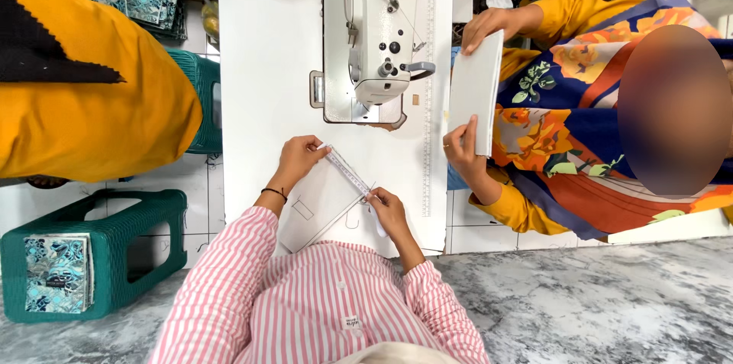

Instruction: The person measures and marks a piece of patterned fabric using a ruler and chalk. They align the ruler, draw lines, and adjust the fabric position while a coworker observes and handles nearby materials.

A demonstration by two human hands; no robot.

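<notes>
My left hand (298, 158) pinches the far end of a narrow clear ruler (345, 172) that lies slantwise on a white piece of paper or cloth (321, 207) with drawn outlines. My right hand (388, 210) presses down at the ruler's near end and seems to hold a thin pen-like thing, though the fingers hide it. Both arms wear pink-and-white striped sleeves. The sheet rests on the white sewing table (259, 66) just in front of the white sewing machine (374, 36).
A person in orange and blue patterned clothes on the right holds a white folded sheet (475, 93) with both hands. A long ruler (429, 89) lies along the table's right edge. Green plastic stools (114, 246) with patterned fabric and an orange cloth (92, 104) stand left.
</notes>
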